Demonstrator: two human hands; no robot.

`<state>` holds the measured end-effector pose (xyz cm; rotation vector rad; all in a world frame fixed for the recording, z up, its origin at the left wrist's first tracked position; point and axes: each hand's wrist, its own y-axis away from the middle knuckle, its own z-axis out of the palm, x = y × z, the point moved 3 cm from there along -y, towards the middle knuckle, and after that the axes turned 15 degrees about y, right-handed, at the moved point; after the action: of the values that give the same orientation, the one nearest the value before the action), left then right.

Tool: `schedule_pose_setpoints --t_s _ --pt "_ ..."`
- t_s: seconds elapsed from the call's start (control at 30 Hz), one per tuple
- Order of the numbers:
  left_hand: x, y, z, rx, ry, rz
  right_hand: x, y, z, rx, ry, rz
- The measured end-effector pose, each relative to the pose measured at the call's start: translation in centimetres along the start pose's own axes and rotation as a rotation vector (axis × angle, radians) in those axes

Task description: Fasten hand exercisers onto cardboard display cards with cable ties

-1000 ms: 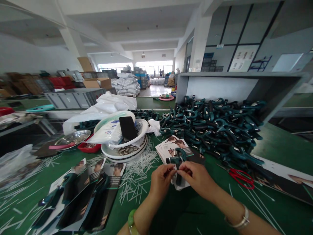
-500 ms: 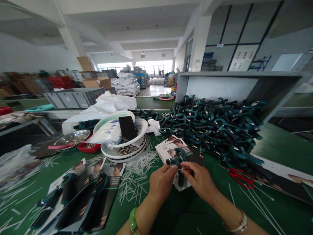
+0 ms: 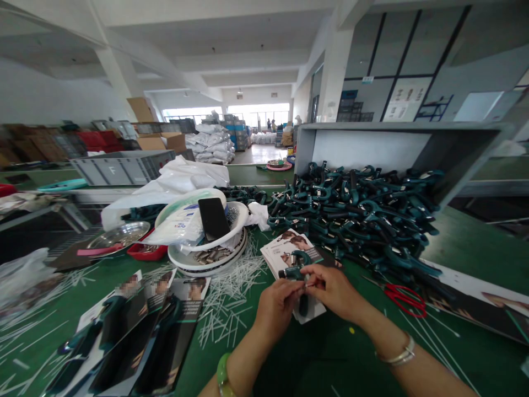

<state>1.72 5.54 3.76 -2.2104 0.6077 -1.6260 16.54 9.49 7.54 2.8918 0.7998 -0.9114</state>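
A dark green C-shaped tool (image 3: 298,258) with a black knob and handle lies on a stack of printed cards (image 3: 273,255) in front of me. My left hand (image 3: 276,309) has its fingers closed over the tool's middle from the left; what they pinch is hidden. From the right, my right hand (image 3: 330,289) pinches a thin pale strip, seemingly a white cable tie, close to the left fingertips. Part of the tool's handle is covered by my fingers. Loose white cable ties (image 3: 227,309) lie scattered left of the stack.
A large heap of similar green tools (image 3: 355,204) spills from a tipped grey bin (image 3: 305,149). Red scissors (image 3: 405,299) lie at right. White bowls (image 3: 182,263) hold metal parts, a packet and a phone (image 3: 213,219). Several carded tools (image 3: 119,325) lie at left.
Both hands stay at the tool. My right hand has shifted slightly up and inward, its fingers now covering more of the tool's middle. A small yellow spot shows below the right hand.
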Motion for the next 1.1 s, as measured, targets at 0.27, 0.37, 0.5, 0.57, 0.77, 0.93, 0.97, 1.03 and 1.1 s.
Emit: schedule_pose_setpoints --t_s 0.27,0.37,0.5,0.57,0.77,0.93,0.97,1.03,1.1 --pt "0.0 -0.9 0.3 0.037 0.029 -0.185 0.3 0.1 -0.6 -0.019 0.105 -0.158" --pt "-0.2 -1.0 0.2 0.006 0.047 -0.183 0.9 1.0 -0.1 0.115 0.237 -0.347" --pt "0.2 -1.0 0.1 -0.032 0.003 -0.196 0.9 1.6 0.2 0.317 0.459 -0.474" --pt "0.9 -1.1 0.0 -0.063 -0.09 -0.201 0.7 1.7 0.0 0.457 0.455 -0.458" --pt "2.7 -1.6 -0.6 -0.089 -0.281 -0.234 0.9 1.5 -0.1 0.719 0.234 -0.224" --pt "1.5 -1.1 -0.5 -0.079 -0.337 -0.371 0.4 -0.4 1.1 0.493 0.074 -0.239" --pt "1.1 -1.0 -0.5 -0.061 -0.333 -0.388 0.3 -0.7 1.2 0.438 0.045 -0.232" --pt "0.5 -0.9 -0.5 -0.01 -0.318 -0.398 0.1 -1.1 1.4 0.335 0.014 -0.232" --pt "0.1 -1.0 -0.7 0.037 -0.308 -0.4 0.1 -1.0 1.5 0.286 0.05 -0.268"
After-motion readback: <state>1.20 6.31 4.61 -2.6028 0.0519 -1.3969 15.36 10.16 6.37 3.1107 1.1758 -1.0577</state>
